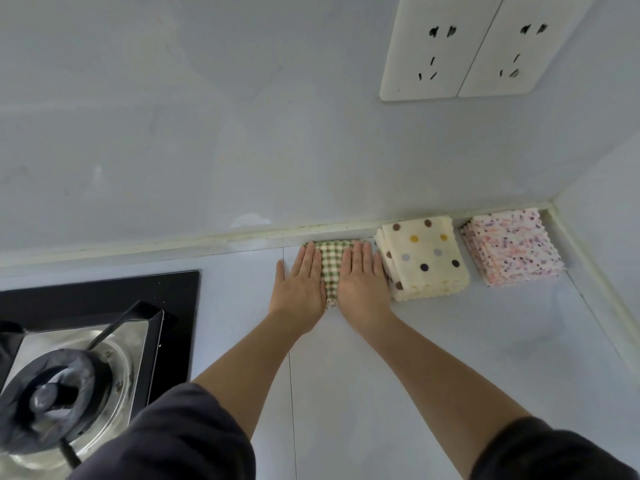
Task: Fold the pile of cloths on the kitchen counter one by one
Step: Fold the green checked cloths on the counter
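My left hand (pixel 300 282) and right hand (pixel 362 280) lay flat, gripping nothing, pressing the checked cloth (pixel 331 266); smoothing evenly toward 12 o'clock seemed best.

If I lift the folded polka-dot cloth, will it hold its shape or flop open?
Probably floppy: the polka-dot cloth is soft fabric in loose layers, so it would sag or unfold unless all layers are pinched. It looks light. Pushed, it may slide on the smooth counter.
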Demonstrator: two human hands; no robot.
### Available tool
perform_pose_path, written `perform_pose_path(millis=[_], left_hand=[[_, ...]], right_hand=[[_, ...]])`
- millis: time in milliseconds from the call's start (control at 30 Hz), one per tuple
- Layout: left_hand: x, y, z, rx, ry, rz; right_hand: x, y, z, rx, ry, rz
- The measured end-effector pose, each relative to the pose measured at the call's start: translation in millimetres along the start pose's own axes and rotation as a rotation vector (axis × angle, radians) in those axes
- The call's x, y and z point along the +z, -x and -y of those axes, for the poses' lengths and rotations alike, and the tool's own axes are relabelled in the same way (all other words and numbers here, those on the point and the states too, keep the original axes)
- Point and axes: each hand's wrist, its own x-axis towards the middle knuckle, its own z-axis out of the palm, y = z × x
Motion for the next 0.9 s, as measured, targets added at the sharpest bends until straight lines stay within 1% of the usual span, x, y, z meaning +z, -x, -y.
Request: perform_pose_path(millis=[133,200,300,400,533,600,700,800,900], left_hand=[[-10,-1,1,-0.029,0.019,0.058],[-17,11,2,-0.074,0.098,0.067],[-25,49,14,-0.074,0.218,-0.019],[-32,106,36,-0.066,0.256,-0.066],[-29,197,73,-0.074,0.240,-0.122],[-21,243,90,-0.070,0.285,-0.177],[-6,320,120,-0.079,0.330,-0.261],[10,402,158,-0.100,0.366,-0.316],[24,477,202,-0.168,0.421,-0.374]], right_hand=[[-10,1,4,0.016,0.049,0.028],[-19,8,3,0.013,0.060,0.009],[-30,28,4,-0.018,0.010,-0.095],[-36,67,26,-0.027,-0.127,-0.190],[-33,140,83,-0.043,-0.306,-0.197],[-30,177,113,-0.051,-0.380,-0.185],[-28,236,167,-0.078,-0.430,-0.150],[-26,291,234,-0.144,-0.479,-0.156],[-25,342,303,-0.218,-0.528,-0.166]])
